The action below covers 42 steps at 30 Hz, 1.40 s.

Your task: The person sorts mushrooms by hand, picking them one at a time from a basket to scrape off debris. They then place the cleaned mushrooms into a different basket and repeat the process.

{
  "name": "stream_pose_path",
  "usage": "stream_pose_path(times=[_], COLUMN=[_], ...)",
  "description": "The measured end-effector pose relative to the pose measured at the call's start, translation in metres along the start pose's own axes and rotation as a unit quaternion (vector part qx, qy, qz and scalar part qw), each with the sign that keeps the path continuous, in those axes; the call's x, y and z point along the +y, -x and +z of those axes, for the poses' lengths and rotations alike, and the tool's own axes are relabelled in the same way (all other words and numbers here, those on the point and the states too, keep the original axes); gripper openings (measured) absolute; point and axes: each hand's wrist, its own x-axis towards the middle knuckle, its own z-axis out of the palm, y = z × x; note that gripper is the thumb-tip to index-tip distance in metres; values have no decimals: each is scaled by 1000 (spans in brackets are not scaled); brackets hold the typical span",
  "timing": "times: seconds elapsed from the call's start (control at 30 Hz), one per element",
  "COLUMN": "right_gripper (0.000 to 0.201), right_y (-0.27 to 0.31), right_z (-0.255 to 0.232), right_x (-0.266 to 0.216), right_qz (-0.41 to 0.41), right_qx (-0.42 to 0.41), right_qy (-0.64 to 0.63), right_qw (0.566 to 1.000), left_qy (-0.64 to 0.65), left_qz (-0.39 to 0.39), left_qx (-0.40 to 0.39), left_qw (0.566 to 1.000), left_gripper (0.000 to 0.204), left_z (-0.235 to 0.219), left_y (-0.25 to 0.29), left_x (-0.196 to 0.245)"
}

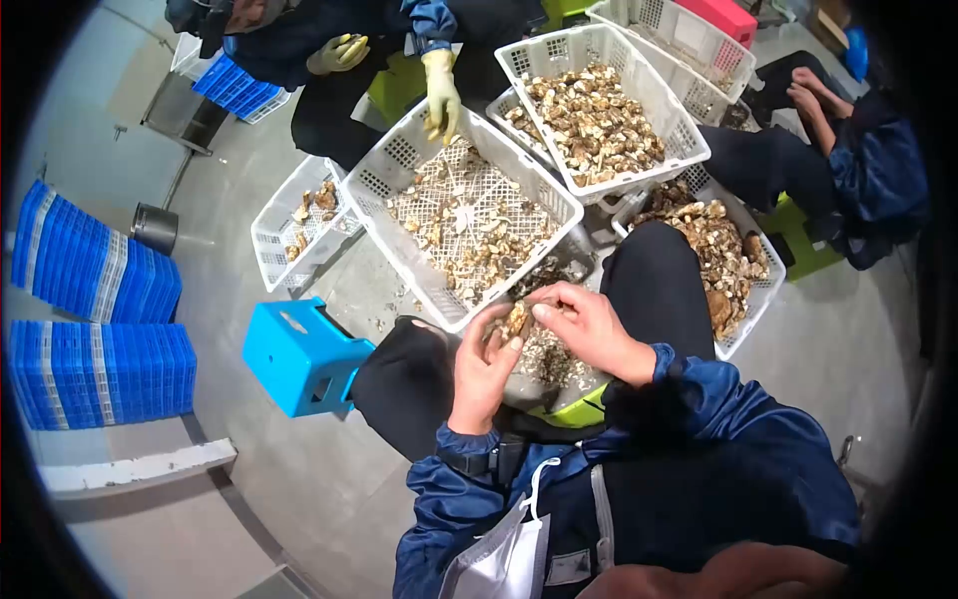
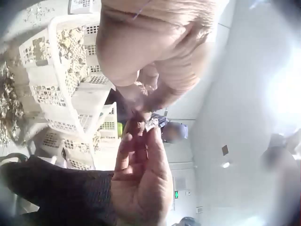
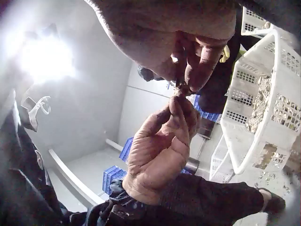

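Note:
My left hand [image 1: 481, 367] holds a small brown-and-pale mushroom [image 1: 516, 320] between thumb and fingers, above my lap. From the other side my right hand [image 1: 591, 327] pinches in close, thumb and forefinger at the mushroom's upper edge. In the right wrist view the fingertips of both hands meet around the mushroom [image 3: 182, 89]. A dark narrow strip shows between the right fingers there; I cannot tell what it is. Below the hands, between my knees, lie pale trimmings [image 1: 554, 361]. In front stands a white crate [image 1: 449, 317] with scattered mushroom pieces on its grid bottom.
Another white crate [image 1: 691, 158], full of mushrooms, rests at the back right. A further crate [image 1: 736, 339] of mushrooms stands by my right knee. A blue stool [image 1: 299, 357] is at left, near stacked blue crates [image 1: 105, 374]. A gloved person [image 1: 440, 95] reaches over the front crate.

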Motion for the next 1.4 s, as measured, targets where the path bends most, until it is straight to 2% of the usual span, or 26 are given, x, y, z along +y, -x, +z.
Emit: stream_pose_path(times=[0.03,0.17,0.27,0.4,0.43,0.53,0.57,0.67,0.7,0.8,0.97,1.07,1.1,1.2,1.23,1.33,1.37,1.4], right_gripper=[27,26,25,26,26,25,24,22,15,14,18,21,21,23,23,19,19,19], right_y=[-1,-4,-2,-3,-1,1,1,2,2,1,1,-6,-6,-2,-1,-5,-3,-2], right_z=[0,-4,0,5,5,10,7,7,6,4,-4,0,-2,-9,-9,-3,-4,-5], right_x=[5,24,9,19,13,7,3,2,-1,1,-16,12,10,-4,-5,9,10,2], right_qz=[8,16,41,-16,11,-35,-14,-58,-62,-120,22,-248,-168,77,63,-183,-178,-92], right_qx=[6,24,22,1,-17,-20,-35,-35,-41,-27,-22,-2,-11,-37,-35,-32,-32,-39], right_qy=[9,85,72,72,66,-11,10,10,44,122,147,172,169,155,142,160,195,169], right_qw=[1000,996,996,997,998,999,999,998,996,985,989,953,971,984,987,969,964,981], left_qy=[18,9,1,-91,-67,-64,-31,-66,-79,-168,-156,-246,-288,-252,-253,-364,-402,-409], left_qz=[6,-13,-16,-10,-6,21,6,34,21,21,22,43,53,73,81,158,171,183], left_qx=[-27,-48,-57,16,37,54,61,78,85,92,83,90,91,69,72,55,43,43], left_qw=[999,999,998,996,997,996,998,994,993,981,984,964,952,963,962,916,899,893], left_gripper=[58,65,62,51,42,43,40,39,33,32,30,28,27,24,23,24,23,24], left_z=[-2,-2,-7,-14,-12,-6,-2,-5,-5,-2,-2,-1,-1,-2,2,-1,-1,-1], left_y=[0,7,8,3,3,3,5,3,2,2,0,0,0,0,0,-3,-3,-3], left_x=[2,7,2,-9,-8,1,7,-5,-6,-2,-8,-5,-3,-6,-1,-2,2,3])
